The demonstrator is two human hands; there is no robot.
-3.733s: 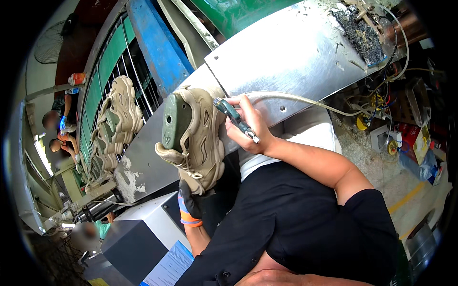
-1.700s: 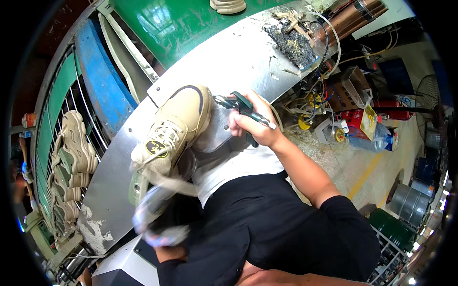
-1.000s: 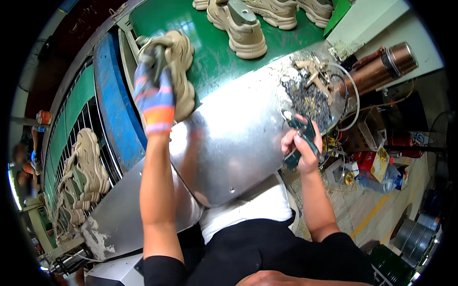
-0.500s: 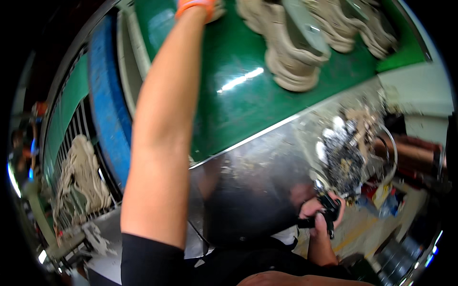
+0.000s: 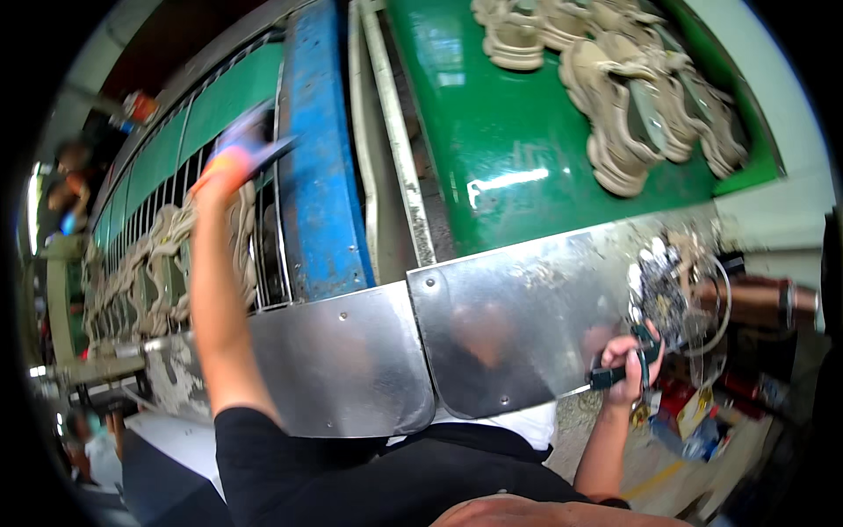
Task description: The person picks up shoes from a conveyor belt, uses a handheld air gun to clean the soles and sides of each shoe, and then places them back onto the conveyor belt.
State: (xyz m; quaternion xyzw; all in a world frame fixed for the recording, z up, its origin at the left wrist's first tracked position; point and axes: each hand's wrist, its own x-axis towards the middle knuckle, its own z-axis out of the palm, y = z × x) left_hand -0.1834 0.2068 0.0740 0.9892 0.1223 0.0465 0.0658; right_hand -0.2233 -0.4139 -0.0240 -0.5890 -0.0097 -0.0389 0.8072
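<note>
My right hand [image 5: 625, 362] closed round dark-handled tool [image 5: 615, 376], low beside steel guard [image 5: 518, 325]. Left hand [image 5: 235, 156] blurred, grip unclear, raised at rack shoes [image 5: 171, 255]. Judge: fetching shoe. Next: sure grasp, lift clear of bars.

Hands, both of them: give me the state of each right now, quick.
Left hand: gloved, raised by the blue rail, motion-blurred; open or closed cannot be told.
Right hand: closed around a dark-handled tool at the metal plate's edge.
</note>
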